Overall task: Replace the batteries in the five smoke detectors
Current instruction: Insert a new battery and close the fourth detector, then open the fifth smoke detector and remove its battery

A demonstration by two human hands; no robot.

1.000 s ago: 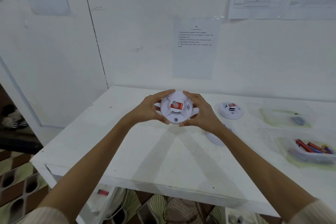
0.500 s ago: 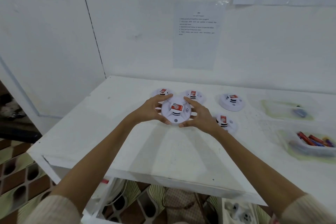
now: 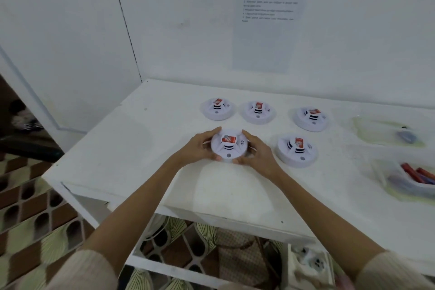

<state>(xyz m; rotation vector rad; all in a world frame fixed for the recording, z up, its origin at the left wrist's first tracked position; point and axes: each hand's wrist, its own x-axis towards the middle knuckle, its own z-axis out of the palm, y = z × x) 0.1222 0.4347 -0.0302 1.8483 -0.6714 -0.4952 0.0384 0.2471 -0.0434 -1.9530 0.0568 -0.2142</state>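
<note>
White table point(image 3: 122, 148), round white red-labelled smoke detector point(image 3: 228, 146) clasped between left hand point(image 3: 196, 148) and right hand point(image 3: 259, 153)

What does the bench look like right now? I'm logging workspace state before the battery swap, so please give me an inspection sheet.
Surface: white table, scuffed, against a white wall.
Job's things: five smoke detectors; held detector at front, four others resting closed; battery tray at right with red and blue cells.
Clutter: second clear tray holding a small dark item.
Grips: left hand and right hand both around the held detector.
Cables: nothing seen.
Surroundings: taped paper sheet; patterned floor below.
</note>
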